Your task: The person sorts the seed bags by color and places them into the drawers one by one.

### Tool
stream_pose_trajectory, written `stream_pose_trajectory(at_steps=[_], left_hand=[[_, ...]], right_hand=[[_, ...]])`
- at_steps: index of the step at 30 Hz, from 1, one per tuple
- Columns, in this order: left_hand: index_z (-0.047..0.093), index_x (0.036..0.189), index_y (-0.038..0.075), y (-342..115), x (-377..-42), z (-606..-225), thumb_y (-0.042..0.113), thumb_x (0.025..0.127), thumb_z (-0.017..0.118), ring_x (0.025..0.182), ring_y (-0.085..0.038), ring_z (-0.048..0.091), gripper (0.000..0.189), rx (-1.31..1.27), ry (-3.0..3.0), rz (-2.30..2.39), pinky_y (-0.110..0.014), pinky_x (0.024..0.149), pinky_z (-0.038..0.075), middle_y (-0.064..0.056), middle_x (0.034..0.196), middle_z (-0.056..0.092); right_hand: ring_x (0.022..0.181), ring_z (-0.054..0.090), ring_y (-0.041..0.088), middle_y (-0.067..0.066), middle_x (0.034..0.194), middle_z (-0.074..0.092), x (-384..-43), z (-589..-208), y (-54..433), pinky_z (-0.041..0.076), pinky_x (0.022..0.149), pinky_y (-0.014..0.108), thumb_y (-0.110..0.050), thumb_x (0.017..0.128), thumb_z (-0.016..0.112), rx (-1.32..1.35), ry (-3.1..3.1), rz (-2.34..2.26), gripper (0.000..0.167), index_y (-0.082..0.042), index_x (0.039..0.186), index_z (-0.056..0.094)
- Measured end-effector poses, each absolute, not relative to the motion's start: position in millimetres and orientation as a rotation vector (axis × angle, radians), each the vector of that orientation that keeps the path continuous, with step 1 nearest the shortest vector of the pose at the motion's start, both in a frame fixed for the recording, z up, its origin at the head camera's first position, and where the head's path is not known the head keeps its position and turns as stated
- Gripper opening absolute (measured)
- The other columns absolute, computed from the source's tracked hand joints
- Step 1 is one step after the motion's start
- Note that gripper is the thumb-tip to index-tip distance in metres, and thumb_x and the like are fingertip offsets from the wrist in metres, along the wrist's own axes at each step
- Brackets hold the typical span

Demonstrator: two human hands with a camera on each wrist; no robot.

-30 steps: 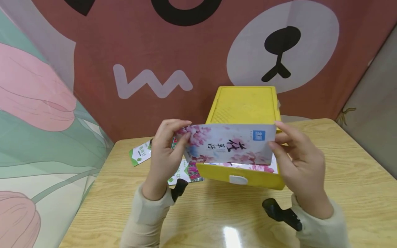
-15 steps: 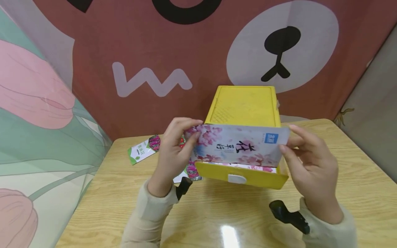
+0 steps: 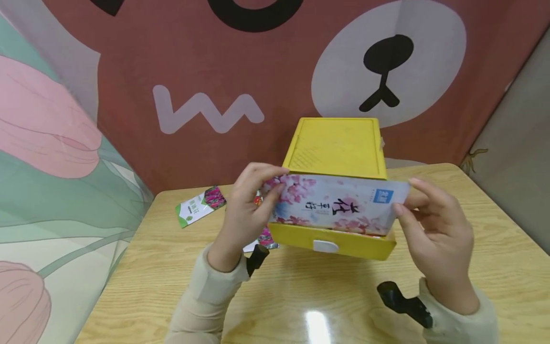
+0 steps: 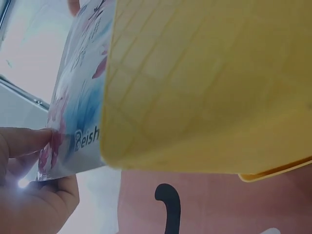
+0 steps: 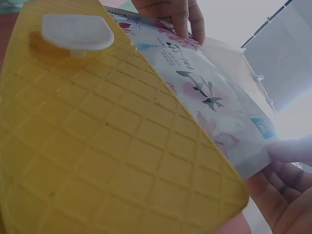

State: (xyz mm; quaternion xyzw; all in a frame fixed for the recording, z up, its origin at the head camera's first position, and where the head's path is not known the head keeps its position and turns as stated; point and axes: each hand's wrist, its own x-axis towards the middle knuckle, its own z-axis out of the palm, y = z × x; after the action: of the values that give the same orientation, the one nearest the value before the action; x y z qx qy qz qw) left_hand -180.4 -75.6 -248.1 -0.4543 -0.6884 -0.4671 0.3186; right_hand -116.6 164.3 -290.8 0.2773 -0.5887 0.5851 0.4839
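A flat packet (image 3: 331, 203) printed with pink blossoms and dark characters is stretched between both hands in the head view. My left hand (image 3: 251, 210) pinches its left end between thumb and fingers. At the opposite end, my right hand (image 3: 440, 239) pinches the corner near a blue label. The packet stands on its long side at the opening of a yellow box (image 3: 333, 239), its lower edge behind the box's front wall. The box's yellow lid (image 3: 337, 145) is raised at the back. In the right wrist view the packet (image 5: 195, 92) slants beyond the textured yellow wall (image 5: 112, 141).
A white-and-green packet (image 3: 199, 208) with magenta flowers lies at the table's left. Another magenta-flowered packet (image 3: 266, 239) lies beside the box, partly hidden by my left hand. The wooden table (image 3: 335, 291) meets a brown bear-patterned cloth (image 3: 215, 157) at the back.
Both hands have shifted right with the packet, which sits slightly lower and now covers the printed contents seen earlier in the box's opening. More of the left packet on the table shows.
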Motion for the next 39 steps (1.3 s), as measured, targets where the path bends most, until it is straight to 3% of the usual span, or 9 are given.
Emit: stream_pose_trajectory(at_steps=[9, 19, 23, 30, 35, 37, 39], left_hand=[[0.059, 0.098, -0.001, -74.2, -182.8, -255.2, -0.007, 0.076, 0.059, 0.068, -0.012, 0.043, 0.022, -1.206, -1.880, -1.208, -0.023, 0.056, 0.039, -0.008, 0.092, 0.054], [0.061, 0.096, 0.000, -78.4, -185.8, -265.9, -0.007, 0.076, 0.059, 0.072, -0.013, 0.045, 0.021, -1.200, -1.991, -1.257, -0.023, 0.058, 0.042, -0.006, 0.087, 0.055], [0.062, 0.095, 0.001, -79.2, -187.5, -267.9, -0.008, 0.077, 0.058, 0.074, -0.013, 0.047, 0.021, -1.210, -2.018, -1.281, -0.023, 0.058, 0.043, -0.006, 0.086, 0.055], [0.065, 0.094, 0.004, -80.7, -190.9, -271.7, -0.007, 0.078, 0.057, 0.070, -0.012, 0.042, 0.021, -1.239, -2.078, -1.282, -0.023, 0.051, 0.035, -0.002, 0.085, 0.056], [0.065, 0.094, 0.007, -80.3, -192.6, -272.3, -0.006, 0.078, 0.058, 0.070, -0.011, 0.042, 0.022, -1.240, -2.124, -1.239, -0.028, 0.056, 0.036, 0.000, 0.084, 0.055], [0.065, 0.094, 0.008, -80.0, -193.6, -272.8, -0.005, 0.078, 0.058, 0.071, -0.011, 0.043, 0.022, -1.234, -2.139, -1.223, -0.028, 0.058, 0.037, 0.001, 0.084, 0.055], [0.065, 0.094, 0.008, -79.7, -194.4, -273.1, -0.005, 0.078, 0.059, 0.070, -0.011, 0.045, 0.022, -1.226, -2.148, -1.217, -0.026, 0.059, 0.037, 0.001, 0.084, 0.055]], right_hand=[[0.069, 0.055, 0.011, 0.007, 0.082, 0.060, -115.3, -295.1, 168.8, 0.041, 0.056, 0.011, 0.002, 0.076, 0.061, 0.672, -1.516, 1.460, 0.038, 0.017, 0.108, 0.044], [0.067, 0.053, 0.006, -0.002, 0.082, 0.057, -114.4, -301.1, 172.8, 0.041, 0.055, 0.011, -0.008, 0.080, 0.058, 0.589, -1.793, 1.316, 0.041, 0.013, 0.111, 0.042], [0.061, 0.050, 0.005, -0.002, 0.077, 0.055, -114.8, -301.7, 173.0, 0.041, 0.053, 0.011, -0.006, 0.080, 0.058, 0.561, -1.856, 1.295, 0.038, 0.013, 0.109, 0.042], [0.065, 0.051, 0.002, 0.000, 0.080, 0.052, -115.5, -300.4, 174.7, 0.043, 0.057, 0.010, -0.019, 0.079, 0.057, 0.525, -1.957, 1.224, 0.040, 0.013, 0.098, 0.045], [0.068, 0.050, 0.003, 0.000, 0.082, 0.050, -119.7, -302.3, 177.8, 0.042, 0.061, 0.009, 0.007, 0.074, 0.061, 0.526, -1.959, 1.201, 0.023, 0.013, 0.090, 0.046], [0.069, 0.049, 0.003, 0.001, 0.082, 0.050, -121.1, -302.1, 178.3, 0.042, 0.062, 0.008, 0.019, 0.067, 0.061, 0.521, -1.961, 1.181, 0.027, 0.012, 0.089, 0.048], [0.068, 0.049, 0.003, 0.001, 0.081, 0.050, -122.2, -300.8, 179.0, 0.042, 0.061, 0.008, 0.020, 0.065, 0.062, 0.504, -1.994, 1.157, 0.029, 0.011, 0.090, 0.050]])
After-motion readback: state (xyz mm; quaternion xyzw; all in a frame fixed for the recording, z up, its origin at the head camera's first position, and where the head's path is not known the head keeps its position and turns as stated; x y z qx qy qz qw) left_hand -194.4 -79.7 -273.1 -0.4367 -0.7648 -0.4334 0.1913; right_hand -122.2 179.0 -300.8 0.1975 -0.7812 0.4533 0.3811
